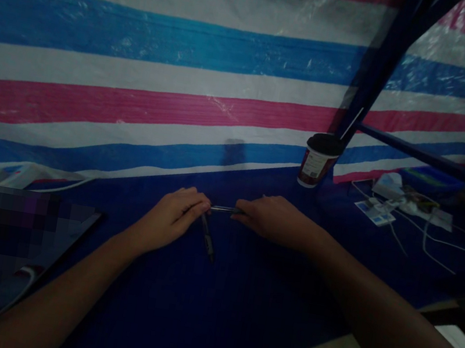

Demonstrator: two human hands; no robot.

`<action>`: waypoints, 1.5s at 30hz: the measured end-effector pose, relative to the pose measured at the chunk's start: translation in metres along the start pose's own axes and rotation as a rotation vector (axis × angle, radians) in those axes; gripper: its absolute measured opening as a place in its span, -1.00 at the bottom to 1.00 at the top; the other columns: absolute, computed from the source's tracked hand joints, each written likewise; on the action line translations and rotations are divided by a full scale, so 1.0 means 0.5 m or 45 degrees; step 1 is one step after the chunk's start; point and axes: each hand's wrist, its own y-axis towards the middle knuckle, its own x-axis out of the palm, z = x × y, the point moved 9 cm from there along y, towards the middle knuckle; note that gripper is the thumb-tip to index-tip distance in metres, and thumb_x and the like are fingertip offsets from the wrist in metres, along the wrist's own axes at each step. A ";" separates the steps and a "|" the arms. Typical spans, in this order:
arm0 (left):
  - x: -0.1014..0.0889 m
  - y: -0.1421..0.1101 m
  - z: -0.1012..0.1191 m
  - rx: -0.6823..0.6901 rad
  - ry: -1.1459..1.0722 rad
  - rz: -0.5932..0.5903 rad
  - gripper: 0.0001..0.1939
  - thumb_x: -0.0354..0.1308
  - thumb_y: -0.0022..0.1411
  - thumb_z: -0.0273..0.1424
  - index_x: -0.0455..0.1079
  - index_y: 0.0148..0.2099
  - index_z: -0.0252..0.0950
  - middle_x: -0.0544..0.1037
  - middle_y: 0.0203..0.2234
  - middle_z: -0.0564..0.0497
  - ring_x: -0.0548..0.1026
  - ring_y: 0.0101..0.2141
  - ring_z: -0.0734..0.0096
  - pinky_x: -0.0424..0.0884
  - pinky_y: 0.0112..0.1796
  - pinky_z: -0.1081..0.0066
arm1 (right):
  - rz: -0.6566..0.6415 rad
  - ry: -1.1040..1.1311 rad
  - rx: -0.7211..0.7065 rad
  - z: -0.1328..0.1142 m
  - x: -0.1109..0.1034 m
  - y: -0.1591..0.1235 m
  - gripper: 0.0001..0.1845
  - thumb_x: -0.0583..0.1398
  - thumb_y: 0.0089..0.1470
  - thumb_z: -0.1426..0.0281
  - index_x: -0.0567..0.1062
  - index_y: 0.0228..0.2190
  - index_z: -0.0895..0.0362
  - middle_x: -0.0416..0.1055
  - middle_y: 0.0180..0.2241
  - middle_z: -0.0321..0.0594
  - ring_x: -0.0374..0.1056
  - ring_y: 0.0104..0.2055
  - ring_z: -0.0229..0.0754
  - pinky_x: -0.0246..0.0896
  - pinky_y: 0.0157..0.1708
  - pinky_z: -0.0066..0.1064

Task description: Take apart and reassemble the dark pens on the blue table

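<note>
Over the table [167, 305], the left hand [180, 213] grips a silvery pen [222, 209] at nine o'clock, the right hand [272, 218] at three. A dark pen [207, 240] slants toward five, held or lying, I can't tell. Handling looks underway, unfinished.

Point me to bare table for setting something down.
Best: the blue table between the forearms, nearer than the dark pen; dim, but looks bare. Smaller: between the right hand and the white cables, nearer than the cup. Crowded: the right end, with cables and a printed card; the left, with a flat, partly pixelated item.
</note>
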 end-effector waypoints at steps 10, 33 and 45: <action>0.010 -0.006 -0.020 -0.191 -0.172 0.100 -0.64 -0.06 0.41 -0.19 0.50 -0.28 -0.20 0.54 -0.46 0.02 0.46 -0.42 0.29 0.32 -0.34 0.36 | 0.302 0.674 -0.036 0.040 -0.046 -0.003 -0.83 0.23 0.25 0.29 0.50 -0.30 0.15 0.48 -0.42 -0.29 0.35 -0.40 -0.29 0.11 -0.36 -0.43; 0.012 -0.019 -0.021 -0.330 -0.185 0.231 -0.60 -0.09 0.42 -0.15 0.46 -0.30 -0.22 0.36 -0.62 0.12 0.34 -0.58 0.38 0.19 -0.48 0.42 | 0.549 0.987 0.069 0.070 -0.059 -0.005 -0.79 0.22 0.23 0.25 0.51 -0.23 0.15 0.56 -0.29 -0.18 0.43 -0.26 -0.19 0.26 -0.23 -0.32; 0.027 -0.029 -0.038 -0.406 -0.251 0.248 -0.66 0.00 0.39 -0.15 0.50 -0.24 -0.22 0.46 -0.57 0.08 0.40 -0.54 0.35 0.23 -0.49 0.43 | 0.658 1.419 0.130 0.114 -0.048 0.001 -0.83 0.34 0.05 0.34 0.49 -0.34 0.14 0.55 -0.31 -0.21 0.46 -0.25 -0.21 0.34 -0.14 -0.29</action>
